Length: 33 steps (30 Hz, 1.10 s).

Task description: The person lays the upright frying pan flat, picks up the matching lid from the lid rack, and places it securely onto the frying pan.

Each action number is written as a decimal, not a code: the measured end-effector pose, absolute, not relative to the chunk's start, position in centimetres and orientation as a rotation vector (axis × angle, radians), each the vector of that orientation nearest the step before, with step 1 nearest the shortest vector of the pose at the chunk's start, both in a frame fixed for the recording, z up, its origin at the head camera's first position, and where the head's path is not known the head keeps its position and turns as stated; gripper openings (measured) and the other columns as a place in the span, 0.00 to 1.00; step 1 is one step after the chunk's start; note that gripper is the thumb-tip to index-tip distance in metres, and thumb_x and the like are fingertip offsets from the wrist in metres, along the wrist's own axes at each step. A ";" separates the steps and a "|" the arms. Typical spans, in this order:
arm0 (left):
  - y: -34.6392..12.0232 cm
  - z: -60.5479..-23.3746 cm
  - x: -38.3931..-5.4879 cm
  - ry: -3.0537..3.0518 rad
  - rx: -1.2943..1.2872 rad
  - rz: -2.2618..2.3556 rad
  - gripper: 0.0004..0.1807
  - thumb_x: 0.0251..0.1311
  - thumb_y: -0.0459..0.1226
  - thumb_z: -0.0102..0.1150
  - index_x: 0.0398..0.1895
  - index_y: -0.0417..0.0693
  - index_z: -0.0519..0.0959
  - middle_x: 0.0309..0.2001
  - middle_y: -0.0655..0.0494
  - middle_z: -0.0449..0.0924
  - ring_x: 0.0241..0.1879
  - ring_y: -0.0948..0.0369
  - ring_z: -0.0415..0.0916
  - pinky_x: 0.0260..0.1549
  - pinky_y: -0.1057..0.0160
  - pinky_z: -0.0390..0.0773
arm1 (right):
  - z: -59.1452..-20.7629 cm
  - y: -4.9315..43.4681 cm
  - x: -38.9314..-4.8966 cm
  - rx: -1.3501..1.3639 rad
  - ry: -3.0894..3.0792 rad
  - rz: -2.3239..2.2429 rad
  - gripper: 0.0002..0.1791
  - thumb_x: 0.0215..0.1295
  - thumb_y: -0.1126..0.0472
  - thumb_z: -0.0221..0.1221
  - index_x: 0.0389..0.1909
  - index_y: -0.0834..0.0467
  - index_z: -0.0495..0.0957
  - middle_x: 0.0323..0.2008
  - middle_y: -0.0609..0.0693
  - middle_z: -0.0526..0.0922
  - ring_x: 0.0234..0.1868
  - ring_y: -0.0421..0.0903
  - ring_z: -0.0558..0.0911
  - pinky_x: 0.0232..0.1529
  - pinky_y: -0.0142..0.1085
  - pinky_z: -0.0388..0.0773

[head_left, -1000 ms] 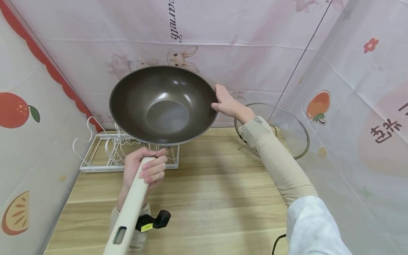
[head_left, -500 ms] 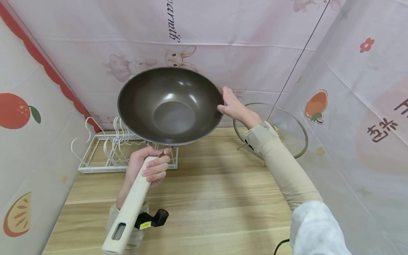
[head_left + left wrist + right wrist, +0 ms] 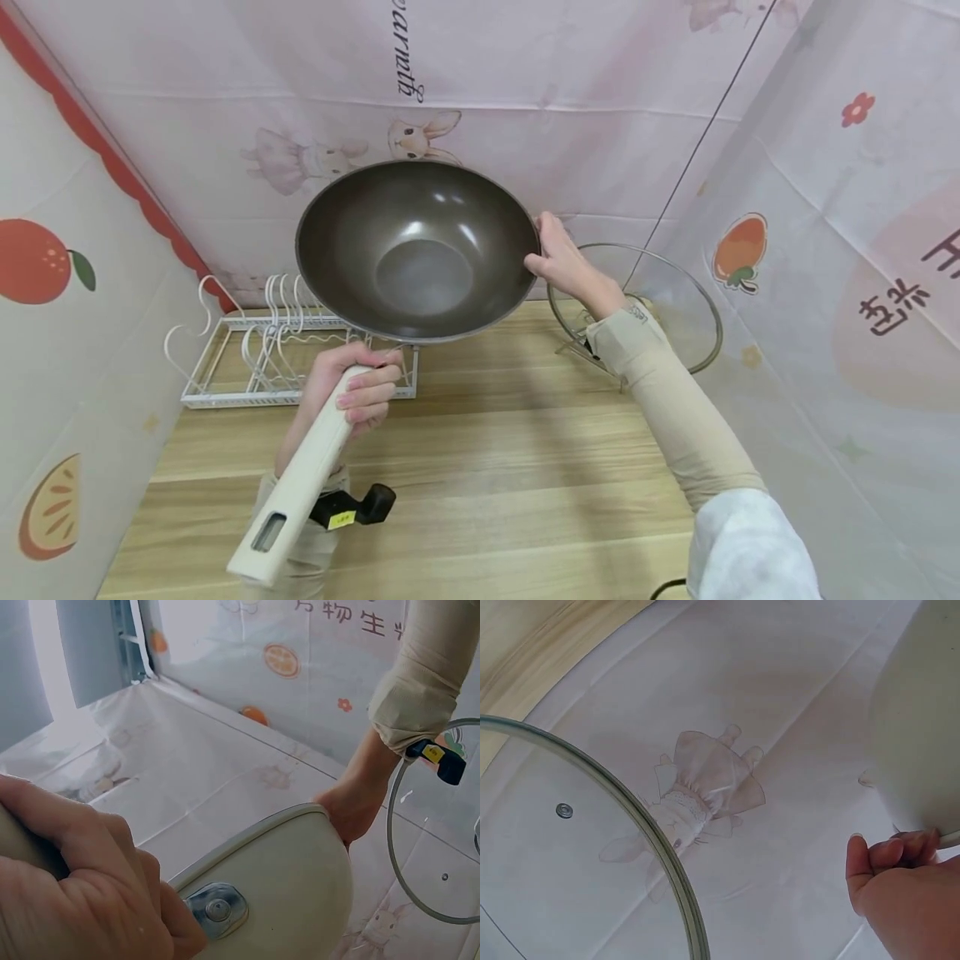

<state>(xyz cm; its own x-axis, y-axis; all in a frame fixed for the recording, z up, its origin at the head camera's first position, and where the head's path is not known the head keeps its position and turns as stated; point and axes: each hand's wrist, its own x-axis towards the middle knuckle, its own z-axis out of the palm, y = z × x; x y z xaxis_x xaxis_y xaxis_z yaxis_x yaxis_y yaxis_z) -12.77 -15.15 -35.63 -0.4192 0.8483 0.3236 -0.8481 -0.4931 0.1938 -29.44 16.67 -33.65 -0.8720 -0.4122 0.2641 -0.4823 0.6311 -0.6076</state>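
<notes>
A dark-lined wok [image 3: 423,287] hangs above the table, its inside tilted toward me in the head view. My left hand [image 3: 358,387] grips its long cream handle [image 3: 300,492] close to the bowl. At the bowl's right side my right hand [image 3: 564,260] pinches the rim, thumb in front and fingers behind. The left wrist view shows the wok's pale outer wall [image 3: 300,881] and the metal handle bracket [image 3: 217,906]. In the right wrist view, curled fingers [image 3: 889,851] meet the rim of the pale wall [image 3: 922,742].
Behind and below the wok, a white wire rack [image 3: 240,398] stands at the table's back left. A glass lid [image 3: 686,333] leans upright in a small stand at the back right, beside my right forearm. Printed cloth walls [image 3: 480,75] enclose the wooden table [image 3: 510,467].
The wok has shifted steadily to the right, away from the left wall, with my right hand moving along on its rim. Both hands keep their hold.
</notes>
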 end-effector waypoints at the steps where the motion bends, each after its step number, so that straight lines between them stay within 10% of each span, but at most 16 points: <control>1: -15.1 -35.7 -12.9 -0.007 0.470 2.025 0.11 0.66 0.30 0.36 0.26 0.50 0.51 0.17 0.62 0.49 0.12 0.68 0.49 0.16 0.69 0.73 | -33.7 16.8 -29.3 0.744 -2.734 1.089 0.29 0.49 0.62 0.51 0.53 0.71 0.61 0.49 0.64 0.65 0.52 0.58 0.64 0.60 0.52 0.63; 33: -15.7 -36.5 -15.6 0.203 0.574 1.875 0.07 0.64 0.29 0.35 0.28 0.46 0.55 0.16 0.61 0.49 0.12 0.67 0.49 0.17 0.72 0.76 | -36.3 19.2 -24.4 0.435 -2.490 1.242 0.21 0.46 0.64 0.51 0.43 0.67 0.61 0.35 0.56 0.62 0.38 0.54 0.64 0.40 0.42 0.62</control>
<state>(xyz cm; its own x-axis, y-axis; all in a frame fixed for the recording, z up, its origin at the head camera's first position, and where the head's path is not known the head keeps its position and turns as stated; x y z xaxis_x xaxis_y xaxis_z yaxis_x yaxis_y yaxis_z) -15.57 -15.74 -36.53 -0.2722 0.9175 0.2900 -0.8340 -0.3753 0.4045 -24.40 19.21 -36.34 -0.9012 -0.1252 0.4150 -0.4068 0.5746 -0.7101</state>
